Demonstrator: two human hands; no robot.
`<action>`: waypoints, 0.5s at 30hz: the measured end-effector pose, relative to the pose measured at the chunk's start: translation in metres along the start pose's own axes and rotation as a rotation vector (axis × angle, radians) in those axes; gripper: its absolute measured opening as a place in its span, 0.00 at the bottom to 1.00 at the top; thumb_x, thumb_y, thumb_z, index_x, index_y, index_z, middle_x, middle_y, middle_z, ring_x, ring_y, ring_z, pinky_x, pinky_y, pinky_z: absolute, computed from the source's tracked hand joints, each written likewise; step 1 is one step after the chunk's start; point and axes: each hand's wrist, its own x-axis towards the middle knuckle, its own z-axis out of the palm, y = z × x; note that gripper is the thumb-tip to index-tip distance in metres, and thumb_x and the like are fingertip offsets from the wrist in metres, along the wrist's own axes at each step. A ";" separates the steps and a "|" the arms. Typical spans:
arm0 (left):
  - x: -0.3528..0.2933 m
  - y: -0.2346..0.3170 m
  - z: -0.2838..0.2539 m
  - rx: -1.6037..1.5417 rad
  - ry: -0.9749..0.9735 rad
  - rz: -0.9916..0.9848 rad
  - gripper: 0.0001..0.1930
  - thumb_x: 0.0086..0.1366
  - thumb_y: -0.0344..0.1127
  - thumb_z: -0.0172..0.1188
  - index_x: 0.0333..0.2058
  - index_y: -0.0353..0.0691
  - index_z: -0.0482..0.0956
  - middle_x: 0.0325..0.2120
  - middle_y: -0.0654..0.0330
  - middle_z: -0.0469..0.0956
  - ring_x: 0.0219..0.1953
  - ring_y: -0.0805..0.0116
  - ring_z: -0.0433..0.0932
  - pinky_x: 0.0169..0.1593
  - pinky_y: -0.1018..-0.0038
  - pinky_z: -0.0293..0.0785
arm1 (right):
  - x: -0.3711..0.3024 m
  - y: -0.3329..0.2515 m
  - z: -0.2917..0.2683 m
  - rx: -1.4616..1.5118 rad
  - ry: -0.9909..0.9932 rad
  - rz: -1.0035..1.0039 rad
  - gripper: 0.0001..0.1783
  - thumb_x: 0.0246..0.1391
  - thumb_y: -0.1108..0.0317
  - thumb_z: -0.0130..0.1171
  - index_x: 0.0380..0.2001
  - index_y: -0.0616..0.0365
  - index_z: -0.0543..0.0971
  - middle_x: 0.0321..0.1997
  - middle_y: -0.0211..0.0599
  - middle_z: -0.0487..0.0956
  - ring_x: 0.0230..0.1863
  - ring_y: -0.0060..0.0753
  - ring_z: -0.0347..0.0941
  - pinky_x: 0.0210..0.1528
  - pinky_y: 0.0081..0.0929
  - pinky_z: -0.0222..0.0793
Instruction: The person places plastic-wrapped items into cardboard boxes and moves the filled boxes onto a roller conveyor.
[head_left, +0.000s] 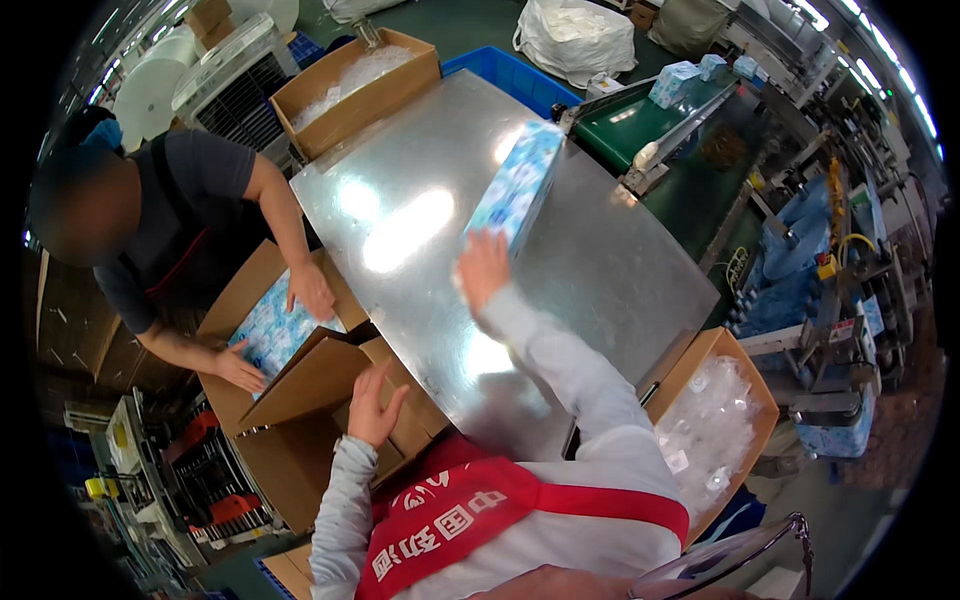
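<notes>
My right hand [485,268] is at the near end of a long pack with a blue-and-white pattern [520,185], fingers pressed against it. The pack lies lengthwise on the metal table [610,270], its far end near the conveyor. My left hand [374,405] hangs empty, thumb and fingers apart, over the flaps of an open cardboard box [290,470]. In another open carton [318,370] to the left, similar blue-and-white packs [275,330] show. A co-worker's two hands rest on those packs.
A green conveyor [620,130] carries more blue packs [674,84] at the far right. Cartons of clear plastic material stand at the table's back left [355,85] and near right [715,420]. A blue crate [510,80] sits behind the table. Machinery [800,240] lines the right side.
</notes>
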 end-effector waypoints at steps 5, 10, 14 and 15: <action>0.055 0.028 0.026 0.226 0.053 0.181 0.40 0.63 0.48 0.61 0.69 0.42 0.55 0.70 0.42 0.48 0.71 0.38 0.46 0.70 0.48 0.43 | -0.061 -0.029 -0.035 0.282 0.010 -0.404 0.24 0.59 0.51 0.55 0.57 0.44 0.77 0.68 0.34 0.68 0.73 0.51 0.51 0.72 0.69 0.34; 0.069 0.038 0.053 0.305 0.019 0.095 0.47 0.55 0.52 0.65 0.70 0.48 0.54 0.70 0.40 0.47 0.65 0.38 0.57 0.69 0.48 0.47 | 0.021 0.049 -0.021 0.089 0.170 -0.038 0.30 0.63 0.45 0.52 0.66 0.40 0.68 0.71 0.29 0.63 0.74 0.54 0.47 0.70 0.73 0.31; 0.070 0.038 0.056 0.364 0.040 0.112 0.48 0.54 0.51 0.65 0.71 0.49 0.53 0.68 0.40 0.51 0.61 0.41 0.61 0.69 0.42 0.44 | 0.077 0.092 0.011 0.609 0.246 0.256 0.34 0.60 0.46 0.58 0.64 0.48 0.67 0.68 0.42 0.66 0.68 0.50 0.59 0.68 0.48 0.52; 0.072 0.041 0.054 0.405 0.022 0.112 0.48 0.53 0.51 0.66 0.71 0.49 0.53 0.68 0.41 0.51 0.62 0.41 0.60 0.69 0.40 0.42 | 0.081 0.110 0.028 0.824 0.334 0.320 0.33 0.59 0.47 0.59 0.62 0.51 0.70 0.65 0.45 0.70 0.65 0.48 0.64 0.66 0.42 0.59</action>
